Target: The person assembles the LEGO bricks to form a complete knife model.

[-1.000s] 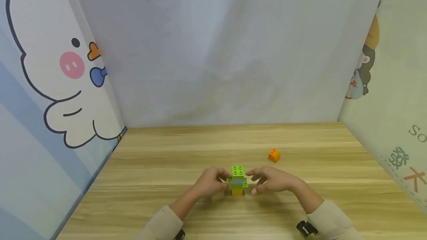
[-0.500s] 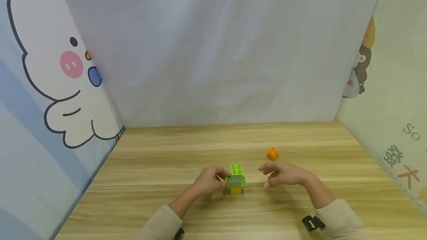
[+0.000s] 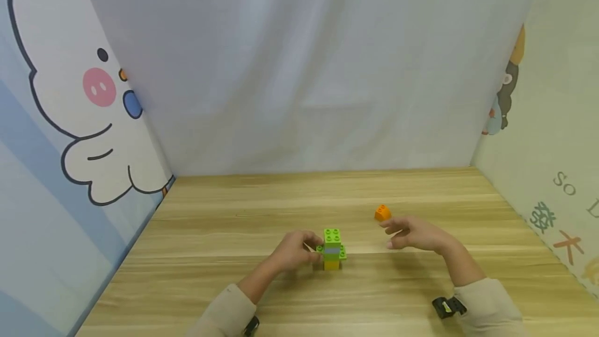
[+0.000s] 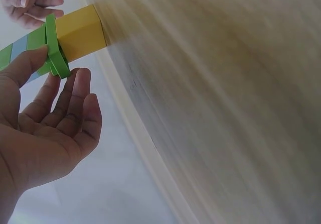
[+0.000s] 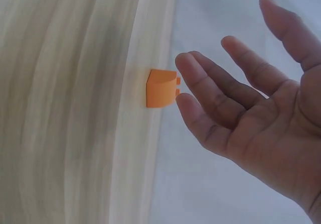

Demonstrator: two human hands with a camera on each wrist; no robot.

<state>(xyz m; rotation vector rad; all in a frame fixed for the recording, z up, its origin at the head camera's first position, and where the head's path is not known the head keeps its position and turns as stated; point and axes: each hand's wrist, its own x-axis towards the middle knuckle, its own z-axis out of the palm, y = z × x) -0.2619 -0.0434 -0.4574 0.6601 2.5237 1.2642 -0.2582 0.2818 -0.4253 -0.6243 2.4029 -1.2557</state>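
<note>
Block tower [image 3: 331, 251] is being held upright on its yellow base [image 3: 331, 265] around the middle of the wooden table [image 3: 210, 228]. Its green plate [image 4: 55, 53] is being pinched at the left end by the left hand [image 3: 295, 253], presumably for steadiness while the top studs [image 3: 332, 235] are being left uncovered. Nothing is being grasped by the right hand [image 3: 416, 234]; its loosely spread fingers are being held just to the near right of the orange block [image 3: 382, 214], seemingly without contact. That block is lying studs-up to the far right of the tower, probably being kept within easy reach. Bare wood is separating tower from right hand, so room is being offered there. Farther off, the table's far edge is being bounded by a grey curtain [image 3: 299, 66].
</note>
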